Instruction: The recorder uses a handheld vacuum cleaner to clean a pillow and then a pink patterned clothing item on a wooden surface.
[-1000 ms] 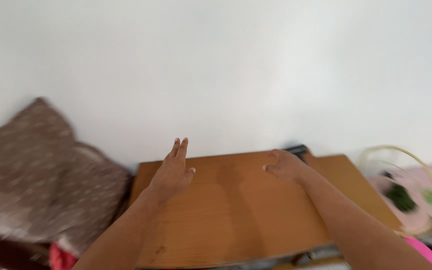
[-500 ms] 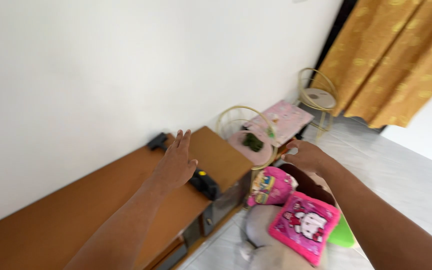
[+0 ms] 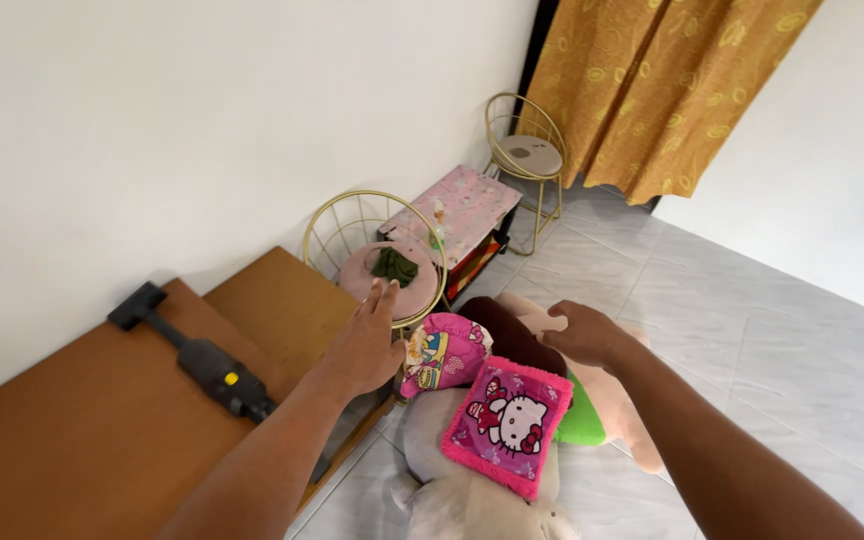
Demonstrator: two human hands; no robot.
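A white wall (image 3: 202, 120) is running behind the scene, and a grey tiled floor (image 3: 782, 330) is spreading out to the right. A gold patterned curtain (image 3: 662, 90) is hanging at the far corner. A brown wooden table (image 3: 62, 440) is standing against the wall, and a black handheld vacuum (image 3: 197, 355) is lying on its top, nozzle toward the wall.

A heap of soft toys (image 3: 472, 480) is lying on the floor just beside the table's end. A square pink cushion (image 3: 507, 425) with a cartoon cat is resting on top of the heap, and a smaller pink pillow (image 3: 442, 350) is sitting near it, close to the table. A green patch of fabric (image 3: 582, 425) is showing under the cushion's far edge.

Beyond the heap, a gold wire chair (image 3: 377, 250) with a pink seat is standing; a dark green item, too small to identify, is lying on the seat. A pink-topped low table (image 3: 467, 200) is standing behind it, and a second gold wire chair (image 3: 527, 145) is standing by the curtain.

The left hand (image 3: 367, 345) is reaching out open, fingers together, over the table's edge beside the smaller pillow, gripping nothing. The right hand (image 3: 582, 335) is curling loosely over the brown and peach toys at the heap's far side; whether it is gripping them cannot be told.
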